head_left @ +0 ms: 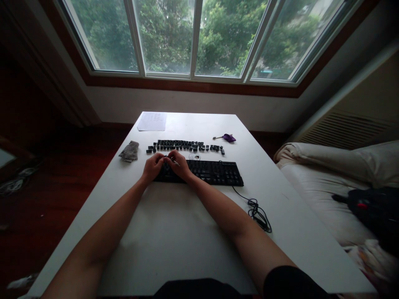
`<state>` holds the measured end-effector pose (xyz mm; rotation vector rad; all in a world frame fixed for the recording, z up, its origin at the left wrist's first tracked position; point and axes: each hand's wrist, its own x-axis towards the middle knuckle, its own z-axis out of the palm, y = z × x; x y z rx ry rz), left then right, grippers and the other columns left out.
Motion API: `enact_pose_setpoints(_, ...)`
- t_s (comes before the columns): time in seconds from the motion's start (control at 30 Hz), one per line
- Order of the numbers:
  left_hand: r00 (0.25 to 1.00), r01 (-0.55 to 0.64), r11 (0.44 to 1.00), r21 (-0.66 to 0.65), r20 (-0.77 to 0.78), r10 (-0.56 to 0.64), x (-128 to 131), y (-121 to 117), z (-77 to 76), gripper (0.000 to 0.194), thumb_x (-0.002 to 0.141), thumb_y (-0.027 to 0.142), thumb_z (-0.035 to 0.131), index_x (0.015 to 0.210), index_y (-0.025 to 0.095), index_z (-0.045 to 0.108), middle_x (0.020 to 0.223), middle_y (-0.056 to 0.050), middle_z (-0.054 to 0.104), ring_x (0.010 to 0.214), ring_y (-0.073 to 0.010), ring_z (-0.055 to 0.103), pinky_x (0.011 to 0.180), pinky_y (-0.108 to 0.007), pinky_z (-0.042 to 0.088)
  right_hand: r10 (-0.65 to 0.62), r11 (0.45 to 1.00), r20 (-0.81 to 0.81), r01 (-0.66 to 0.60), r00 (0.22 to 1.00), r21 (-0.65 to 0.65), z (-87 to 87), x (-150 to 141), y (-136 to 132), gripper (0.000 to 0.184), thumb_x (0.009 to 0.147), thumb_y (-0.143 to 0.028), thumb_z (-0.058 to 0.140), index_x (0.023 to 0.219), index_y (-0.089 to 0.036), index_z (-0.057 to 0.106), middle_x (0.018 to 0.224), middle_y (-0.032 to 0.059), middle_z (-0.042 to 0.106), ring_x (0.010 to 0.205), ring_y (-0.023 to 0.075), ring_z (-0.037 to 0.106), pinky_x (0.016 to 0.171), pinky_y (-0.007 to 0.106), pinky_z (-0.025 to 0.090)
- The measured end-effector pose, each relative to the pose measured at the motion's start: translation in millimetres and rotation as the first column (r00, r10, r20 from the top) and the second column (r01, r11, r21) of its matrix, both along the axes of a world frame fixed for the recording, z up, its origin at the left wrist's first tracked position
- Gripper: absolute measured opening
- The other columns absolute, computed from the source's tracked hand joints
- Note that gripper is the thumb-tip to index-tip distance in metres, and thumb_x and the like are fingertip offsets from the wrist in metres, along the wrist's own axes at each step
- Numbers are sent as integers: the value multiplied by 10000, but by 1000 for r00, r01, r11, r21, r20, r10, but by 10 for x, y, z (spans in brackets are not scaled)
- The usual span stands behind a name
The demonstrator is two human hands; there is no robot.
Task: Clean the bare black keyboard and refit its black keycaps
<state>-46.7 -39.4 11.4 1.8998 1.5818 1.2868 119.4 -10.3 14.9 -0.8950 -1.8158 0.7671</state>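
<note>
A black keyboard [215,173] lies on the white table [174,232], its left part hidden behind my hands. Over its upper left edge, my left hand [153,167] has its fingers pinched together, and what they hold is too small to make out. Right beside it, my right hand [181,164] is closed on a thin metal tool [175,162], of which only a short piece shows. Both sets of fingertips meet. Loose black keycaps [179,144] lie in rows just beyond the keyboard. A small clear round thing [195,157] rests behind the keyboard's middle.
Left of the keycaps lies a crumpled grey cloth [129,152]. Sheets of paper [152,121] are at the far left corner. A purple object [229,138] with a thin-handled brush [218,137] lies far right. The coiled cable [260,216] is right of my right forearm.
</note>
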Motion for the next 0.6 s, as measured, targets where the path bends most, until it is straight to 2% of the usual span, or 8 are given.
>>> enact_pose_setpoints(0.13, 1000, 9, 1000, 12, 3, -9, 7, -10, 22, 211, 876, 343, 495, 909, 198, 643, 786, -6, 649, 732, -172, 585, 699, -279, 457, -9, 1000, 9, 9, 1000, 13, -7, 5, 3, 208, 862, -417, 591, 875, -212, 553, 762, -18, 599, 674, 135, 553, 645, 254, 424)
enact_pose_setpoints(0.27, 1000, 5, 1000, 9, 24, -5, 12, -16, 21, 203, 858, 327, 511, 942, 198, 644, 833, -14, 667, 749, -175, 596, 706, -282, 468, 13, 1000, -8, -12, 1000, 24, -15, 4, 2, 198, 862, -395, 594, 943, -218, 554, 846, -3, 628, 708, 138, 577, 681, 262, 452)
enact_pose_setpoints(0.6, 999, -8, 1000, 4, 32, 8, 28, -14, 21, 221, 836, 282, 534, 1014, 194, 631, 843, -5, 679, 703, -154, 592, 665, -267, 456, 77, 997, -29, -77, 997, 6, -13, -11, -19, 239, 858, -292, 564, 1086, -222, 564, 924, 19, 641, 741, 138, 594, 712, 263, 486)
